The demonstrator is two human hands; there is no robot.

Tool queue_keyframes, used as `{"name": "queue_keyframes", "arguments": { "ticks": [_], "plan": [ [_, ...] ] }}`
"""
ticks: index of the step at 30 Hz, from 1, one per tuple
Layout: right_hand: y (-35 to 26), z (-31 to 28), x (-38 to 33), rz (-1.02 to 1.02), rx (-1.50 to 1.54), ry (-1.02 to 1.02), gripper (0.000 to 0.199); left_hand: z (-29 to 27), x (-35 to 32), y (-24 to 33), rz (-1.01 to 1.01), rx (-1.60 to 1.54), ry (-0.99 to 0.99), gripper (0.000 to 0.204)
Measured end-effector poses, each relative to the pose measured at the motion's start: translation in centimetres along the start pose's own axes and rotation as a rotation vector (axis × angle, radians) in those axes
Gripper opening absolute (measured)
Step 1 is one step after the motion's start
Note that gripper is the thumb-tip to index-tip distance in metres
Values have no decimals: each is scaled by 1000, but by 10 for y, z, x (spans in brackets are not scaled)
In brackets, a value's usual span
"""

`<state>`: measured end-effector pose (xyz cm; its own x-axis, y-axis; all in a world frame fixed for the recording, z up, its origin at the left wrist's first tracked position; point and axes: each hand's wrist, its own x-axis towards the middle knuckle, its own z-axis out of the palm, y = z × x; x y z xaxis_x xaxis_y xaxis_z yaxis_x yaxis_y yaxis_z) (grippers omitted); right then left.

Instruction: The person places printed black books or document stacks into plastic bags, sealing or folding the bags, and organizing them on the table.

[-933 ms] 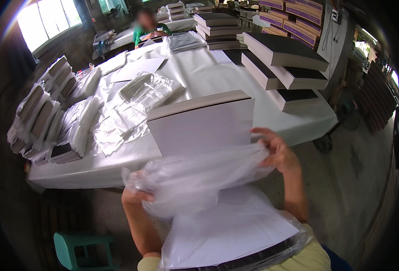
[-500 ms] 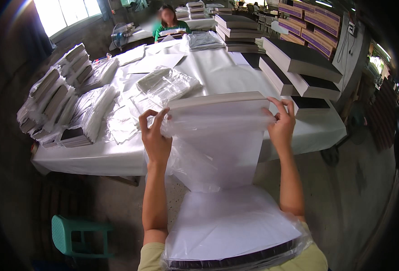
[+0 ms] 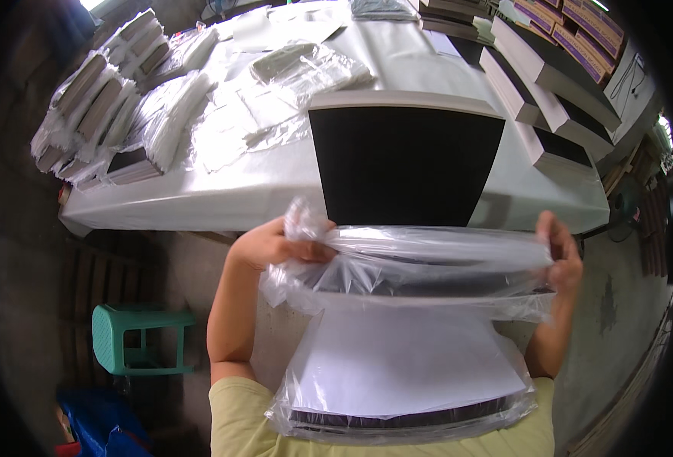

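A thick stack of boards (image 3: 405, 156) rests at the table's near edge, its black face toward me and its pale edge on top. A clear plastic bag (image 3: 443, 263) crosses in front of its lower part. My left hand (image 3: 287, 245) is closed on a bunched end of the bag. At the other end my right hand (image 3: 561, 251) grips the plastic, its fingers slightly blurred. Against my body is a second pack (image 3: 420, 365), white-topped with a dark near edge, wrapped in clear plastic. How far the bag encloses the upright stack is unclear.
Plastic-wrapped packs (image 3: 100, 99) are piled on the table's left. Loose clear bags (image 3: 306, 72) lie mid-table. Black-topped board stacks (image 3: 557, 84) stand at right, cartons (image 3: 588, 38) beyond. A green stool (image 3: 142, 339) and blue bag (image 3: 104, 423) are on the floor at left.
Both hands have come down from the stack's upper corners toward me, with the plastic. The stack's black face now shows instead of a white one. My view has tilted downward.
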<state>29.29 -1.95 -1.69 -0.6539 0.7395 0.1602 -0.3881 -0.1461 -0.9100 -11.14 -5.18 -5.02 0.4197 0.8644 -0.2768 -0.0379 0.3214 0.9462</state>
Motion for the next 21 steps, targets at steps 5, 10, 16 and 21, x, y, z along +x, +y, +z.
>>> {"name": "queue_keyframes", "arguments": {
  "ticks": [5, 10, 16, 21],
  "plan": [
    [66, -6, -11, 376, -57, 347, 42, -20, 31, -91, -57, 138, -63, 31],
    [186, -87, -26, 641, -203, 436, 27, -54, 55, -206, -104, -59, 78, 29],
    [283, -141, -45, 320, 198, 465, 19, -11, 72, -223, -213, -207, 519, 31],
    [258, -142, -51, 620, -524, 684, 18, -100, 55, -282, -219, 503, 552, 28]
  ]
}}
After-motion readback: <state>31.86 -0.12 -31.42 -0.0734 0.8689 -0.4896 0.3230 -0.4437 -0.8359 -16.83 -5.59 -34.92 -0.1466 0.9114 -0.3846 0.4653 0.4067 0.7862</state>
